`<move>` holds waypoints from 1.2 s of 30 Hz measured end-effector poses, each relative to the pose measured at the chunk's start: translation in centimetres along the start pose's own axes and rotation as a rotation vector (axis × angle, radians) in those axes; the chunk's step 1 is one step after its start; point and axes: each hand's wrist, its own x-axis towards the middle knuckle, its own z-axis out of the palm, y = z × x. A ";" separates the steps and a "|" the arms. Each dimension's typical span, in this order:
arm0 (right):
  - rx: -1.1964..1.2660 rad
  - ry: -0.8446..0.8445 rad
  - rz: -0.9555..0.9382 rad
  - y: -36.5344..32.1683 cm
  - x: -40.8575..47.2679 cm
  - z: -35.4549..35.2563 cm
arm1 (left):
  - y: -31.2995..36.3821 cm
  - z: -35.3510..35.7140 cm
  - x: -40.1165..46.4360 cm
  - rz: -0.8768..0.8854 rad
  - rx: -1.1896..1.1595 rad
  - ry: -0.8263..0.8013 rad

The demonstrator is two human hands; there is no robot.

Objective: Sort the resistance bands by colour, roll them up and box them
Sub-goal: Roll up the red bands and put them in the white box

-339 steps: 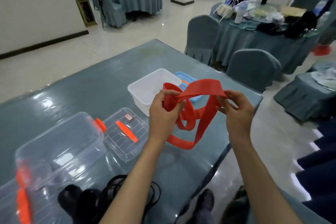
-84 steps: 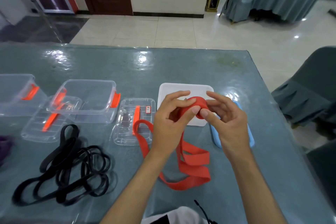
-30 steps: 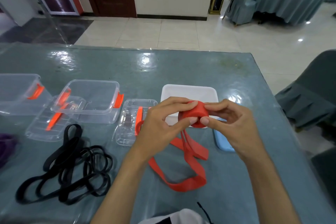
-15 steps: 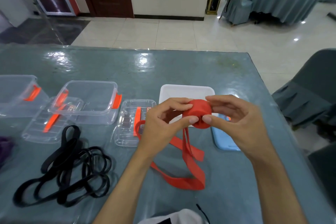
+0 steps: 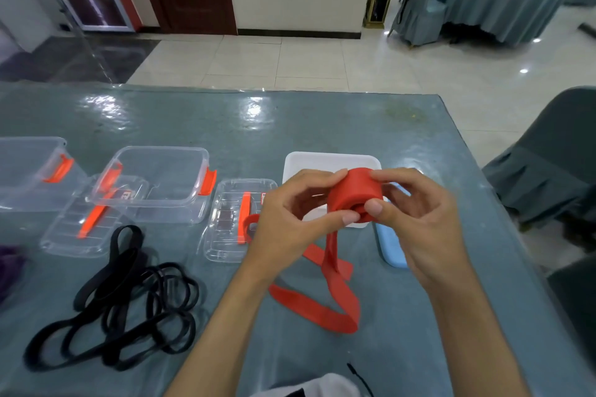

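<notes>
Head view: left hand [image 5: 290,213] and right hand [image 5: 416,216], raised over the table [image 5: 322,126], pinch the red band [image 5: 354,195] roll with curled fingers.

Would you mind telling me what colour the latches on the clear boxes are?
Orange; the latches on the clear boxes show best in the head view.

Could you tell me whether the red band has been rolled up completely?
No, both hands hold a partial roll of the red band, but a long loose tail still trails down onto the table.
</notes>
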 end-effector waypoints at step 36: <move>0.068 0.042 0.061 0.8 0.4 0.5 | 0.6 0.3 0.9 0.052 0.089 0.105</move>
